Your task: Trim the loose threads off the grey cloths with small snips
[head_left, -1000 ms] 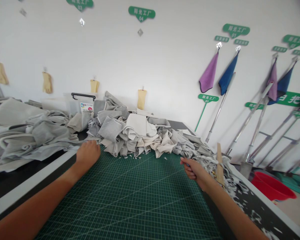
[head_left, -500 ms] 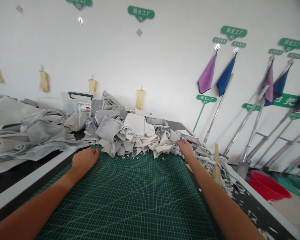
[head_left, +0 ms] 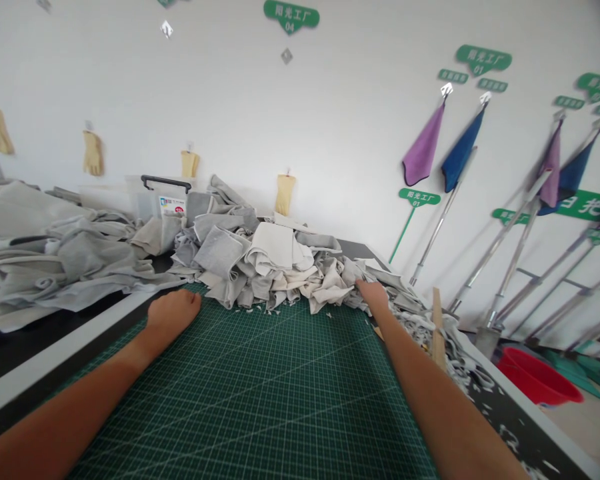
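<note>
My left hand [head_left: 174, 309] rests on the green cutting mat [head_left: 260, 400] near its far left corner. Its fingers are curled under and nothing shows in them. My right hand [head_left: 375, 295] lies stretched out at the mat's far right corner, fingers flat on the edge of a pile of grey and cream cloth pieces [head_left: 265, 260]. Small cloth scraps [head_left: 275, 308] lie along the mat's far edge between the hands.
More grey cloth [head_left: 55, 267] is heaped on the left table beside a clear plastic box [head_left: 163, 200]. A wooden stick [head_left: 437, 327] and cloth trimmings lie right of the mat. A red basin [head_left: 540, 383] sits on the floor; mops and cloths lean against the wall.
My right hand, a closed fist at the mat's right edge a second ago, has reached forward to the cloth pile and flattened there. The left hand has barely shifted.
</note>
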The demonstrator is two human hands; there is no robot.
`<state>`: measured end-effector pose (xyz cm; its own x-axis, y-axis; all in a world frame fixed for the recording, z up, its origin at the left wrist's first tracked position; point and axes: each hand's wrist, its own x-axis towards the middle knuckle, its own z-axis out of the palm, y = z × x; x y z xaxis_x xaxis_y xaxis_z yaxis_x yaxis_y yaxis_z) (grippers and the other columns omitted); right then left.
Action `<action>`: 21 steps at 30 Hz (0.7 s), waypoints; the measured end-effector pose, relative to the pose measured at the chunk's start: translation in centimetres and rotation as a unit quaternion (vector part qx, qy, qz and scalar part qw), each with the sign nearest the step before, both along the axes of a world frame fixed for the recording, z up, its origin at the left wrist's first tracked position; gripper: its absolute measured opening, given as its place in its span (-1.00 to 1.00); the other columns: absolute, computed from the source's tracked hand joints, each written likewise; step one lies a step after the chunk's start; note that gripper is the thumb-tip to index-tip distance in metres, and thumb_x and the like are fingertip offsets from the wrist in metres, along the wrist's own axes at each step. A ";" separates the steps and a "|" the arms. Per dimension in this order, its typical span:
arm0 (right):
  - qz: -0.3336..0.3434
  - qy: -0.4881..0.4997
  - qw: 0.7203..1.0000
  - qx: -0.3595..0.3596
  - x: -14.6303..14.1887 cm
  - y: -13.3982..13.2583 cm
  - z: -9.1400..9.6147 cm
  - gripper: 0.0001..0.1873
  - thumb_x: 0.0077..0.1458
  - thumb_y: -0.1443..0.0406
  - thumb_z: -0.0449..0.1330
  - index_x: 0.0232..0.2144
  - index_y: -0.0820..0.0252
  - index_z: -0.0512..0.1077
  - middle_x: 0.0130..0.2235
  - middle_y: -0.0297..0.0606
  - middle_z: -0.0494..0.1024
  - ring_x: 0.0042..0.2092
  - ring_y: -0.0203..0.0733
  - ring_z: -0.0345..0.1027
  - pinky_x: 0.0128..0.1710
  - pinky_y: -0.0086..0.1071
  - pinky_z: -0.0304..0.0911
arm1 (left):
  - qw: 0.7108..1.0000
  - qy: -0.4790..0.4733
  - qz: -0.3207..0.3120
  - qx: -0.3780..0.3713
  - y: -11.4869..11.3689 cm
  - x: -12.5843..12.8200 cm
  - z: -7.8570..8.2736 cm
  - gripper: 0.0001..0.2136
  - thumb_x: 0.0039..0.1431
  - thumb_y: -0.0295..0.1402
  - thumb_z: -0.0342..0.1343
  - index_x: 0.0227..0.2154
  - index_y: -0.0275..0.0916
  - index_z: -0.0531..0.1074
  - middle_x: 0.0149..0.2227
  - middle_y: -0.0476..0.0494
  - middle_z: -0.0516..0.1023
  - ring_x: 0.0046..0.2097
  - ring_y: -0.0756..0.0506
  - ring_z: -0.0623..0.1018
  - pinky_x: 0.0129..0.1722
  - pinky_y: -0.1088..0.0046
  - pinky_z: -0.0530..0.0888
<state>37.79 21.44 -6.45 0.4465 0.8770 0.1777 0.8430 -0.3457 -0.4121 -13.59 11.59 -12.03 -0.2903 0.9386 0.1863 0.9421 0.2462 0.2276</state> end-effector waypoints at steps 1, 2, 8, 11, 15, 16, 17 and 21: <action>-0.003 -0.004 1.000 0.003 -0.1 0.2 0.1 -0.53 0.34 0.02 0.08 0.01 0.28 0.44 0.01 -0.02 0.51 -0.01 -0.05 0.45 0.01 -0.12 0.36 | 1.000 0.000 -0.001 -0.001 0.0 0.0 0.0 -0.45 0.35 -0.09 -0.23 -0.26 -0.42 0.57 -0.19 -0.43 0.60 -0.15 -0.34 0.56 -0.10 0.15 0.39; -0.001 -0.006 1.000 0.007 -0.3 0.4 0.1 -0.48 0.32 -0.02 0.07 0.00 0.30 0.46 0.00 0.03 0.52 0.02 0.01 0.44 0.02 -0.12 0.34 | 1.000 0.000 -0.002 -0.002 0.0 0.0 0.1 -0.46 0.34 -0.10 -0.23 -0.26 -0.41 0.57 -0.20 -0.42 0.60 -0.15 -0.34 0.56 -0.11 0.15 0.39; 0.025 -0.013 0.999 0.021 -1.1 0.6 -0.1 -0.57 0.12 0.06 0.20 -0.13 0.28 0.54 -0.04 0.12 0.57 0.02 0.21 0.45 -0.03 -0.13 0.30 | 1.000 0.004 -0.006 -0.007 0.2 -0.2 0.0 -0.48 0.34 -0.12 -0.22 -0.25 -0.41 0.58 -0.19 -0.46 0.60 -0.15 -0.37 0.57 -0.12 0.13 0.39; 0.030 -0.009 0.999 0.040 -1.1 0.2 0.2 -0.73 0.09 0.19 0.20 -0.23 0.22 0.57 -0.11 0.07 0.60 -0.02 0.18 0.47 -0.06 -0.16 0.30 | 1.000 0.006 -0.009 -0.007 0.3 -0.3 -0.1 -0.49 0.34 -0.14 -0.21 -0.24 -0.41 0.58 -0.19 -0.46 0.60 -0.16 -0.37 0.58 -0.12 0.13 0.39; 0.037 0.005 0.993 0.116 -0.9 -0.2 2.8 -0.72 0.11 0.19 0.17 -0.23 0.24 0.56 -0.15 0.06 0.60 -0.05 0.14 0.47 -0.12 -0.21 0.28 | 1.000 0.007 -0.008 -0.007 0.5 -0.5 -0.3 -0.48 0.34 -0.12 -0.22 -0.23 -0.41 0.58 -0.19 -0.45 0.61 -0.14 -0.37 0.58 -0.11 0.12 0.40; 0.039 0.009 0.989 0.143 -0.9 -0.3 3.9 -0.71 0.13 0.18 0.15 -0.23 0.25 0.55 -0.16 0.05 0.60 -0.06 0.13 0.46 -0.14 -0.24 0.27 | 1.000 0.007 -0.005 -0.009 0.5 -0.6 -0.3 -0.47 0.34 -0.11 -0.22 -0.22 -0.41 0.58 -0.19 -0.45 0.61 -0.14 -0.38 0.58 -0.11 0.11 0.40; 0.043 0.014 0.984 0.171 -0.9 -0.4 5.3 -0.71 0.14 0.17 0.14 -0.25 0.25 0.54 -0.18 0.04 0.60 -0.07 0.10 0.46 -0.16 -0.26 0.25 | 1.000 0.006 -0.004 -0.011 0.6 -0.6 -0.4 -0.47 0.34 -0.11 -0.22 -0.22 -0.40 0.58 -0.19 -0.45 0.61 -0.14 -0.39 0.58 -0.12 0.11 0.40; 0.068 0.059 0.958 0.271 -1.5 -1.8 12.0 -0.72 0.17 0.11 0.12 -0.39 0.21 0.43 -0.43 -0.16 0.53 -0.31 -0.11 0.39 -0.35 -0.35 0.17 | 1.000 0.001 -0.007 -0.016 0.6 -0.6 -0.3 -0.47 0.33 -0.10 -0.22 -0.23 -0.39 0.59 -0.17 -0.47 0.61 -0.11 -0.41 0.58 -0.09 0.09 0.40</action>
<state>36.31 19.64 5.57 0.3795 0.7215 0.5791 0.8020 0.0555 -0.5947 -14.16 12.23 -12.38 -0.2765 0.9483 0.1558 0.9459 0.2399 0.2183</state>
